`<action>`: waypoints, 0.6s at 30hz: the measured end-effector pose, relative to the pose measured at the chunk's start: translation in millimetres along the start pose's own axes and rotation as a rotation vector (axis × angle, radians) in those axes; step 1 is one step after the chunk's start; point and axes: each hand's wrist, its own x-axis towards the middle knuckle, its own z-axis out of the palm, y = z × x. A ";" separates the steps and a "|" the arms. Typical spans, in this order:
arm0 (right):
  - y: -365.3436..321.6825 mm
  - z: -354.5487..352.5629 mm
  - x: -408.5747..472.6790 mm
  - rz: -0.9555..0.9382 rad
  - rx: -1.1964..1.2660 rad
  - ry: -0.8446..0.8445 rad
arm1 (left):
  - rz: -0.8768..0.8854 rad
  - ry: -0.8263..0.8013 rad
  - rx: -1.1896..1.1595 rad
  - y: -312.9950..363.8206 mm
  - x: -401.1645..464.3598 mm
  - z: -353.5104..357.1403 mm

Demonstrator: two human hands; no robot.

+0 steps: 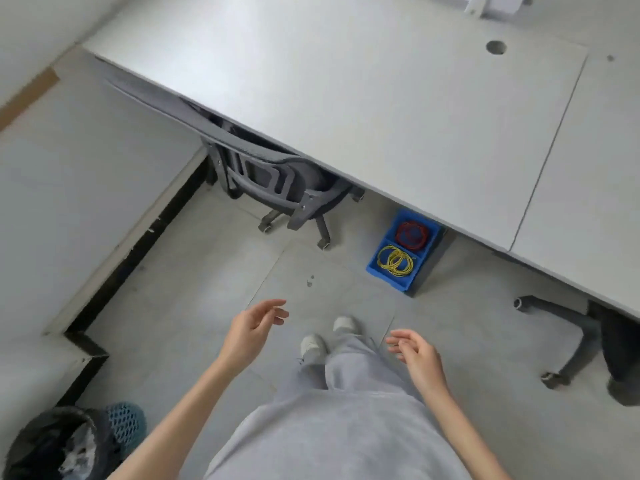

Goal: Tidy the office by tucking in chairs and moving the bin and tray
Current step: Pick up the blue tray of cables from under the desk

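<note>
Both hands hang empty, fingers loosely spread: left hand [254,327], right hand [417,355]. Ahead, the grey mesh chair [277,178] sits half hidden under the white desk [363,98]. The blue plastic tray [403,252] lies on open floor at the desk edge. The lined bin [65,445] is cut off bottom-left.

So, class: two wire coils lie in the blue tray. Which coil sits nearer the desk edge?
The red coil, in the compartment partly under the desk; the yellow coil lies in the compartment nearer the person.
</note>
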 end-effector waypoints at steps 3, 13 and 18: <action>1.3 14.1 14.5 0.059 0.075 0.084 | 0.036 -0.094 0.081 19.3 51.8 -2.8; -18.7 59.6 97.5 0.102 0.179 0.258 | 0.192 -0.454 0.341 55.9 168.3 40.7; 10.1 78.5 134.6 0.180 0.350 0.449 | 0.256 -0.648 0.497 34.7 226.9 72.3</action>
